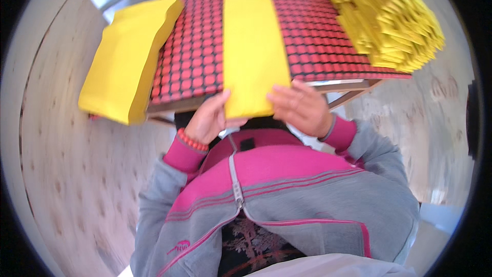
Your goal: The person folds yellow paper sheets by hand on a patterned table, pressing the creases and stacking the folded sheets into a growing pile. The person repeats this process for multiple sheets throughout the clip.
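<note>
A long, flat piece of folded yellow paper lies in front of me, its near end sticking out past the table edge. My left hand grips its near left corner, thumb along the edge and fingers passing underneath. Against the near right edge rests my right hand, fingers stretched out and slightly blurred. Whether any right fingertips reach under the paper, I cannot tell.
On the left, a thick stack of yellow sheets overhangs the table. A large heap of folded yellow pieces is piled at the far right. A red and black checked cloth covers the table, whose wooden edge faces me.
</note>
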`<act>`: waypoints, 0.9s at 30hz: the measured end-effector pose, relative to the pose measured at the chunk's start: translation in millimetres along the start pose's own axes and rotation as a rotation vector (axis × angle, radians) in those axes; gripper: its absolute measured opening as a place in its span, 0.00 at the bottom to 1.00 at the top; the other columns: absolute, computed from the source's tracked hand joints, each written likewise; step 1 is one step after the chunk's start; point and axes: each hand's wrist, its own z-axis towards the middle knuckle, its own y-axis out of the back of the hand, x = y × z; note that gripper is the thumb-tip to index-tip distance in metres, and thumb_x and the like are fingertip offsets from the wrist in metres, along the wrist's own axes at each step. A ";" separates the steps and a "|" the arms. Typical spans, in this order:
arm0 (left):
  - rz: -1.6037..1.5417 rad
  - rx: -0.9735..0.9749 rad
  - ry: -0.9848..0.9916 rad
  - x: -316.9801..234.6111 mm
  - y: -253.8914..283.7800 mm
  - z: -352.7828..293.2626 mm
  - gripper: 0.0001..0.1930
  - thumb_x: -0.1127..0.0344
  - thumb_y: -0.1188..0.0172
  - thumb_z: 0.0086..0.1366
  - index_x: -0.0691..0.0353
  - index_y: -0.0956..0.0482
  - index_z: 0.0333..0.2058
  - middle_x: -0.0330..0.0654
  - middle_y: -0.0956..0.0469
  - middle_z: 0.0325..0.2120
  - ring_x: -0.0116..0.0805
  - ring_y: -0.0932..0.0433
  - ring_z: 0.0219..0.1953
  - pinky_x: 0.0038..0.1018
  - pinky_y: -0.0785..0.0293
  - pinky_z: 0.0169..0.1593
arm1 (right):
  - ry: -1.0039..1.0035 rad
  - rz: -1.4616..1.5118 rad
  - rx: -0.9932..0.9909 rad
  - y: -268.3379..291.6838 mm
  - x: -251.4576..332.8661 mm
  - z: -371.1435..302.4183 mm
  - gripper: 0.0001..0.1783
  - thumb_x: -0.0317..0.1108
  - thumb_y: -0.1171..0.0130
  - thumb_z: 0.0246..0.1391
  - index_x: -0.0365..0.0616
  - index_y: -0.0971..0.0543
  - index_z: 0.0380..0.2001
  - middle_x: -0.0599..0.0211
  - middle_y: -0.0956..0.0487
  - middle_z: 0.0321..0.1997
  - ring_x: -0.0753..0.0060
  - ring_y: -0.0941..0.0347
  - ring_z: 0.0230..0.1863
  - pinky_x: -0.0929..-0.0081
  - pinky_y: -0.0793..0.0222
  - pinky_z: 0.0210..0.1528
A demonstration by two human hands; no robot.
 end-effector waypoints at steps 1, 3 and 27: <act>0.111 -0.037 0.005 -2.5 -7.8 5.0 0.29 0.49 0.50 0.77 0.67 0.31 0.64 0.50 0.22 0.58 0.44 0.19 0.57 0.39 0.19 0.57 | 0.012 0.005 -0.083 -0.5 2.0 -3.8 0.11 0.34 0.32 0.55 0.44 0.18 0.41 0.61 0.18 0.58 0.58 0.22 0.62 0.51 0.32 0.66; 0.147 -0.058 0.004 -7.0 -24.0 11.5 0.25 0.57 0.41 0.74 0.65 0.28 0.62 0.46 0.19 0.54 0.38 0.17 0.51 0.34 0.15 0.48 | -0.089 0.017 -0.180 5.9 9.0 -14.6 0.17 0.39 0.27 0.52 0.45 0.19 0.42 0.63 0.17 0.54 0.58 0.21 0.60 0.52 0.28 0.62; 0.380 0.133 0.240 23.1 -74.3 52.7 0.13 0.56 0.38 0.71 0.61 0.20 0.43 0.43 0.15 0.30 0.31 0.15 0.30 0.23 0.19 0.35 | -1.441 1.308 -0.671 -7.2 30.5 -29.1 0.23 0.32 0.41 0.66 0.40 0.29 0.62 0.65 0.19 0.53 0.70 0.19 0.49 0.70 0.19 0.49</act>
